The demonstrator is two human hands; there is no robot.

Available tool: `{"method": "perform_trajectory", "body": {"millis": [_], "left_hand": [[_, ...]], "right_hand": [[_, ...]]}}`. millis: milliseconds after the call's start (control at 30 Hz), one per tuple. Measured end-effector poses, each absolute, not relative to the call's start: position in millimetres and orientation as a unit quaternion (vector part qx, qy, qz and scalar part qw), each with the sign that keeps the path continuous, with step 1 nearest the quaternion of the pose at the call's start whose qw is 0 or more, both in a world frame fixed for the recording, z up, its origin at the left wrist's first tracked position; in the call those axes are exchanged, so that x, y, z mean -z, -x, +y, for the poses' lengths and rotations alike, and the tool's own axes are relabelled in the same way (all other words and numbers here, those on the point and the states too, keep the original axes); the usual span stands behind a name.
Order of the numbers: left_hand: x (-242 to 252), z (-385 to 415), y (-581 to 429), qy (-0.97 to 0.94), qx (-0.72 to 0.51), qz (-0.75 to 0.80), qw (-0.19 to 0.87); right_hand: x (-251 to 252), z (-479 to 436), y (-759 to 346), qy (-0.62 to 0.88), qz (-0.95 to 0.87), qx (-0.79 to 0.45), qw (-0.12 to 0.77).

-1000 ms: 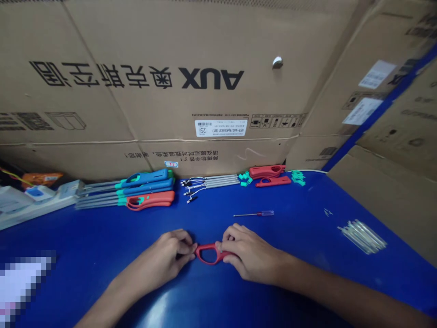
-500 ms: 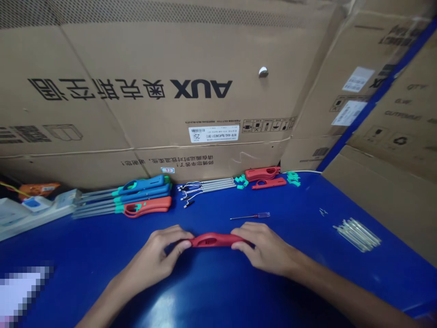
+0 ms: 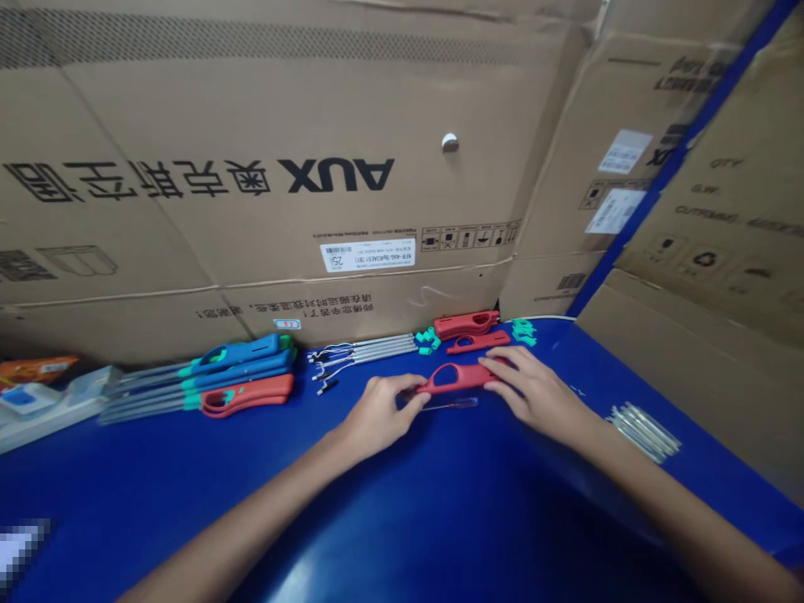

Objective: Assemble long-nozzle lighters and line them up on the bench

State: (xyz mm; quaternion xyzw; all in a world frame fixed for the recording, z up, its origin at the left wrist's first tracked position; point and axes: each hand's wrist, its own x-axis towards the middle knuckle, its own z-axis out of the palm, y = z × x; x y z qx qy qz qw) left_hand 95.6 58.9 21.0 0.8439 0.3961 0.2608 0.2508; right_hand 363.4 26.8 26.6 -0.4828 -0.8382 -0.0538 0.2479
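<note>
Our left grip [image 3: 380,410] and right grip [image 3: 533,394] both clench a red plastic handle [image 3: 458,378] just above a screwdriver [image 3: 449,403] on the tabletop [image 3: 157,502].

The lighter shell [image 3: 458,378] is red, the workbench [image 3: 157,494] blue, the carton [image 3: 188,109] tan with black lettering.

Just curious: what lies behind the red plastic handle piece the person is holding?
Behind the red plastic handle piece lie a slim red plastic piece and a thicker red plastic handle. The left hand and right hand cover its two ends, hiding what is there.
</note>
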Motion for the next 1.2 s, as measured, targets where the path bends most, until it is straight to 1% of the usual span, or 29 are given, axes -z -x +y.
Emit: {"method": "perform_trajectory", "body": {"millis": [200, 367, 533, 1200], "left_hand": [[-15.9, 116.5, -159.0, -0.873, -0.231, 0.396, 0.166], [-8.3, 135.7, -178.8, -0.881, -0.205, 0.409, 0.121], [-3.8, 135.5, -186.2, -0.884, -0.190, 0.415, 0.101], [-2.9, 139.8, -191.1, -0.883, -0.105, 0.453, 0.064]], "right_hand": [[-10.4, 79.5, -407.5, 0.519, -0.817, 0.056, 0.245], [5.7, 107.6, -424.6, 0.515, -0.823, 0.053, 0.233], [14.1, 116.4, -432.8, 0.506, -0.829, 0.057, 0.232], [15.0, 122.3, -438.7, 0.509, -0.827, 0.082, 0.225]]}}
